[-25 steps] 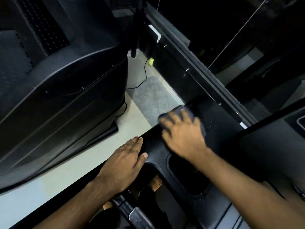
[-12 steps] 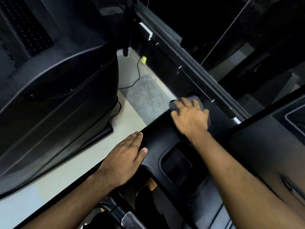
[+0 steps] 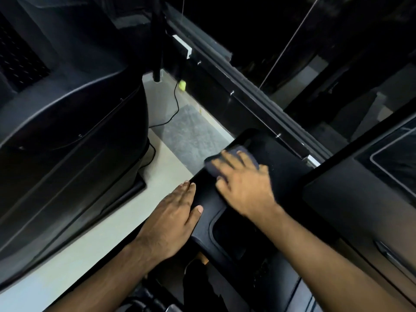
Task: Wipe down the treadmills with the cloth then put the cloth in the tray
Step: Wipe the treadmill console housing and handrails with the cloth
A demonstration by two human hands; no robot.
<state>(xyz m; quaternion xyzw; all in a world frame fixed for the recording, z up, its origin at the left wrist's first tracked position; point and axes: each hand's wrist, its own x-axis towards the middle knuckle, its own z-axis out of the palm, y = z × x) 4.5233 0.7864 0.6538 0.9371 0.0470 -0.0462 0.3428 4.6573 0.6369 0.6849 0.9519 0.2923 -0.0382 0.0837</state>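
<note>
Right hand, fingers flat, presses cloth at console left edge, back from far corner toward recess (blurred mid-stroke). Left hand stays flat on edge. Wiping ongoing; drop-off not yet due.

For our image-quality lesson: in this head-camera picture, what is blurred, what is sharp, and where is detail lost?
Head view: the right hand and the cloth under it are smeared by motion; the left hand is sharp; the pale floor is brightest; the black treadmill fades into shadow.
</note>
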